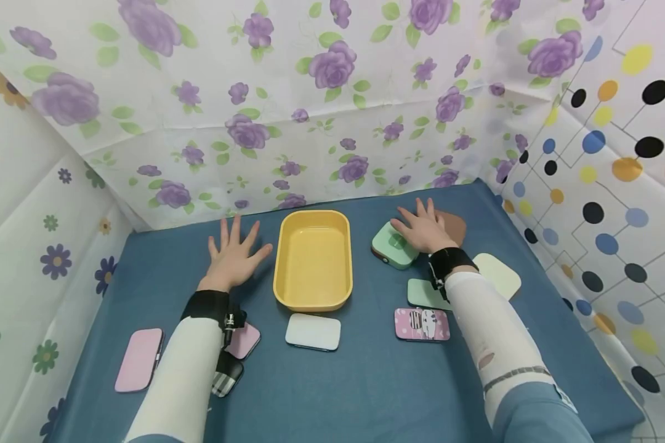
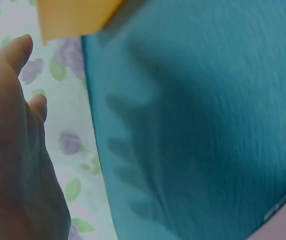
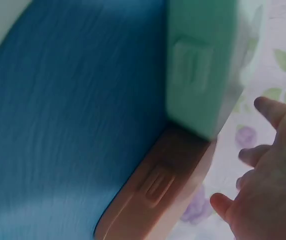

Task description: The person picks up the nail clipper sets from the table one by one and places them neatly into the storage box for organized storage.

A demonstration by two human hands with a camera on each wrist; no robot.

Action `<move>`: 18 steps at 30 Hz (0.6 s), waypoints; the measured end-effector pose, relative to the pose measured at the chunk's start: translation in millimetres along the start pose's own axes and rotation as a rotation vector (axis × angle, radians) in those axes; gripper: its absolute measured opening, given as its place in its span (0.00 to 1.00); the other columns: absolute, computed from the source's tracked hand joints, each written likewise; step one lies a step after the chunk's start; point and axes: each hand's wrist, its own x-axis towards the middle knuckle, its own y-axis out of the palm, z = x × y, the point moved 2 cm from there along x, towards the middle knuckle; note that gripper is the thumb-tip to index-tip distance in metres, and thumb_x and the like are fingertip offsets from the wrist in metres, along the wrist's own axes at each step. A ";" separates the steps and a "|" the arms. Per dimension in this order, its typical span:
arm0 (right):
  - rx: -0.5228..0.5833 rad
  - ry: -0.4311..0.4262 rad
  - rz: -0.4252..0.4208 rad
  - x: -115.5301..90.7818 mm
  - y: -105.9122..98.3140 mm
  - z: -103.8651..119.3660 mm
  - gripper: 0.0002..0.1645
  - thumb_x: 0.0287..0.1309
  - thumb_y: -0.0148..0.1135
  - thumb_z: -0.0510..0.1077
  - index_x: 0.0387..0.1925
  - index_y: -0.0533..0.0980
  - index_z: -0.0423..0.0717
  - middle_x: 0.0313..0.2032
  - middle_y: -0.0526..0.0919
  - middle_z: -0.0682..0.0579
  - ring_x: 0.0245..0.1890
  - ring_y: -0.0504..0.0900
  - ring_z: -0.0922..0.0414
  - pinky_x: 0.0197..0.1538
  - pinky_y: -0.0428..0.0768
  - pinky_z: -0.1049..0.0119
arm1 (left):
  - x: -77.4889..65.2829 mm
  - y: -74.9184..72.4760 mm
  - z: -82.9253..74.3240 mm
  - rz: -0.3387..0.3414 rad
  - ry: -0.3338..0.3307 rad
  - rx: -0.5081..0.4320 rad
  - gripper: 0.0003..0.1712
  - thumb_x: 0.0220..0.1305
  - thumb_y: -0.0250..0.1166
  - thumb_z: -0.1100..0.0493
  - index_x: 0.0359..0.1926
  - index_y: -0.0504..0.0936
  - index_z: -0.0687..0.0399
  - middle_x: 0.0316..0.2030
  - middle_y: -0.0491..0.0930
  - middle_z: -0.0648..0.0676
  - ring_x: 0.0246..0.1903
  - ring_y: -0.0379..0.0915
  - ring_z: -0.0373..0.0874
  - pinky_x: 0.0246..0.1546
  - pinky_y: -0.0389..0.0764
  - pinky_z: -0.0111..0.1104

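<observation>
My left hand [image 1: 231,259] is spread above the blue cloth, left of a yellow rectangular tray [image 1: 313,261], holding nothing. In the left wrist view its shadow falls on the cloth and a corner of the tray [image 2: 75,17] shows. My right hand [image 1: 425,230] reaches over a mint-green rounded case [image 1: 390,246] and a brown case [image 1: 454,226], fingers extended. In the right wrist view the hand [image 3: 270,170] appears apart from the green case [image 3: 198,70] and the brown case [image 3: 148,190]. Whether it touches either one cannot be told in the head view.
A white flat case [image 1: 313,332] lies in front of the tray. At left are pink cases [image 1: 138,360] [image 1: 244,339] and a plaid case [image 1: 227,374]. At right lie a flat mint case [image 1: 423,293], a pink cartoon case [image 1: 422,324] and a cream case [image 1: 497,275]. Patterned sheets [image 1: 199,104] enclose the table.
</observation>
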 end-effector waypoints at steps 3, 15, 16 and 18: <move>0.035 -0.015 -0.012 1.4 0.9 7.9 0.43 0.73 0.35 0.71 0.78 0.53 0.54 0.77 0.34 0.36 0.75 0.23 0.37 0.69 0.35 0.31 | -3.1 -2.0 -3.7 -0.009 0.009 -0.045 0.49 0.69 0.40 0.24 0.80 0.43 0.42 0.77 0.17 0.55 0.72 0.05 0.57 0.64 0.25 0.68; 0.116 -0.073 -0.183 10.2 5.4 27.2 0.28 0.76 0.48 0.57 0.68 0.72 0.49 0.64 0.74 0.44 0.62 0.72 0.45 0.58 0.72 0.46 | -22.2 -15.1 -14.5 -0.155 0.009 -0.216 0.45 0.73 0.39 0.28 0.79 0.52 0.49 0.73 0.52 0.67 0.71 0.49 0.67 0.64 0.55 0.65; 0.127 -0.070 -0.201 10.1 5.3 29.0 0.26 0.76 0.48 0.56 0.66 0.73 0.49 0.61 0.76 0.45 0.57 0.75 0.46 0.54 0.74 0.48 | -25.3 -14.8 -15.3 -0.167 0.010 -0.232 0.44 0.73 0.39 0.28 0.79 0.53 0.49 0.71 0.56 0.67 0.69 0.54 0.66 0.62 0.59 0.63; 0.144 -0.059 -0.223 10.2 5.2 32.8 0.24 0.75 0.49 0.55 0.64 0.76 0.50 0.57 0.80 0.47 0.49 0.79 0.50 0.46 0.76 0.52 | -31.4 -13.2 -16.3 -0.208 0.016 -0.266 0.43 0.74 0.40 0.29 0.77 0.58 0.50 0.66 0.64 0.66 0.60 0.65 0.62 0.55 0.68 0.59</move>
